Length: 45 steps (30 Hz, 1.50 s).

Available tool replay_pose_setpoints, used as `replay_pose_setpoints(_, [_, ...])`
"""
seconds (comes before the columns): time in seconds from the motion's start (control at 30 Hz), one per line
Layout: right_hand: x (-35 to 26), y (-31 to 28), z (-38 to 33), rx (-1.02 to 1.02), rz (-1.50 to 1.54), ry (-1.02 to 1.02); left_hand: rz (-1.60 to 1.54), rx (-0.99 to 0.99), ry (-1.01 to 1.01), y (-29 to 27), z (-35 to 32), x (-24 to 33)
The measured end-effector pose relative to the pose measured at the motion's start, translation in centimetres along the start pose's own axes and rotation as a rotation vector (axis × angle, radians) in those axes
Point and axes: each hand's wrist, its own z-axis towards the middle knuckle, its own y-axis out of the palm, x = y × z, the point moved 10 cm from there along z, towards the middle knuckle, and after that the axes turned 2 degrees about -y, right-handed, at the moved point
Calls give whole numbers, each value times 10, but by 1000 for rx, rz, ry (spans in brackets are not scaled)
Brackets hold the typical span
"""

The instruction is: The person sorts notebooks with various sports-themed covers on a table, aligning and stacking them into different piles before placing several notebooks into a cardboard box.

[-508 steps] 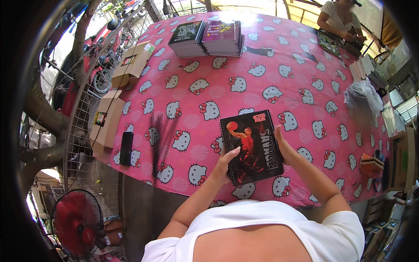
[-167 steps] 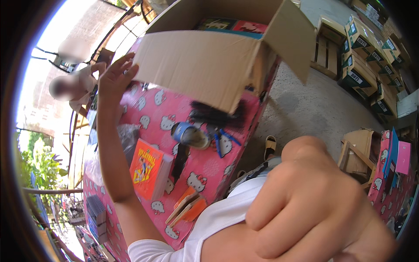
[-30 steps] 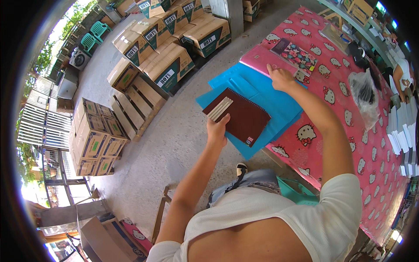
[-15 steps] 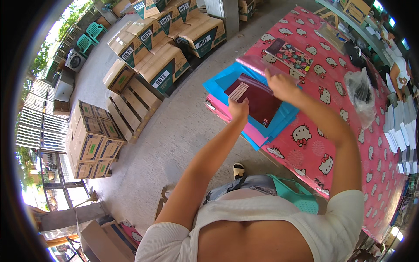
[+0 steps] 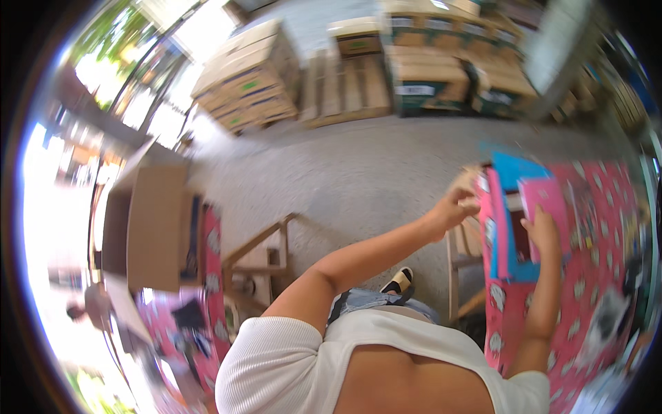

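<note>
Blurred downward view over a white ribbed top and two bare forearms. Left hand [image 5: 455, 207] extended to the edge of the pink patterned tablecloth [image 5: 593, 276], fingers curled at the corner of a flat bright-blue sheet-like folder [image 5: 514, 172]; motion blur prevents telling whether the fingers actually grip it. Right hand [image 5: 541, 231] laid on a flat pink rectangular book [image 5: 548, 196], fingers spread along its lower edge, pressing rather than clenched. Pink book resting on top of the blue folder, both at the near corner of the table, partly overhanging the edge. Dark maroon cover [image 5: 520, 241] visible between the blue layers. Below the table edge, a wooden stool frame [image 5: 458, 276]. At left, an open brown cardboard box [image 5: 148, 228] on a second pink-clothed surface. In the background, stacked cardboard cartons [image 5: 245, 79] on grey concrete floor [image 5: 345, 172].
</note>
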Motion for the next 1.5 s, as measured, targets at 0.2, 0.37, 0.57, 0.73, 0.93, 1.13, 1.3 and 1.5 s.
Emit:
replay_pose_setpoints(0.2, [-354,-20,-55,48,297,-580,-257,335,12,-202,-201,-17])
replay_pose_setpoints(0.37, [-588,-14,-190,-31,268,-1531,-223,753,416,-301,-459,29])
replay_pose_setpoints(0.57, [-758,-66,-302,182,338,-1861,-147,1002,662,-354,-684,56])
replay_pose_setpoints(0.73, [-878,-77,-329,572,46,-1863,32,1398,608,-416,-786,54])
replay_pose_setpoints(0.93, [-970,-31,-290,99,-300,-1876,226,1486,507,-457,-800,55])
replay_pose_setpoints(1.13, [-963,-39,-307,175,-35,-2223,768,1268,210,-471,-735,77])
replay_pose_setpoints(1.3, [-975,-26,-321,-243,-362,-2484,1037,1173,-209,-477,-685,62])
replay_pose_setpoints(1.5, [-1048,11,-365,-1098,-868,-2467,918,1220,-393,-477,-687,57])
